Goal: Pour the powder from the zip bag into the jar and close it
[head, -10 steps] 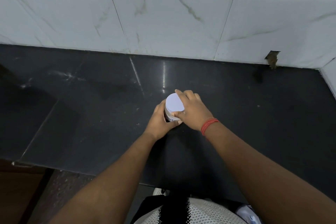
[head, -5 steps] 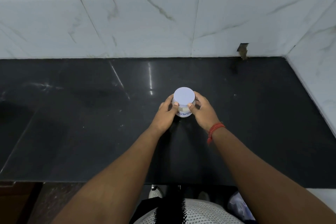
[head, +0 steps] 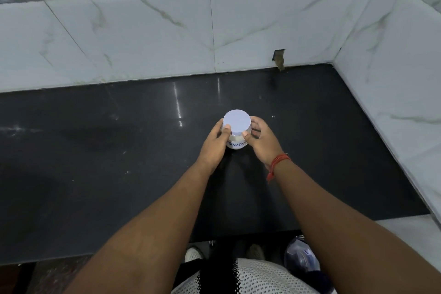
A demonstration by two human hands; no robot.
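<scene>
So the jar (head: 235,137) is sitting upright on the black counter (head: 119,150), white lid (head: 237,121) on top, and both hands are wrapped around it. The left hand (head: 213,147) grips the left side, the right hand (head: 263,142) the right — thumbs up near the lid's edge. There's handwriting on the label, partly covered. Marble wall (head: 143,31) behind.

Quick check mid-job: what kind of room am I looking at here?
Most likely a home kitchen: a polished black stone counter runs into a corner of white marble-look wall tiles, and a lidded jar with a handwritten label stands on it, held by both hands.
</scene>
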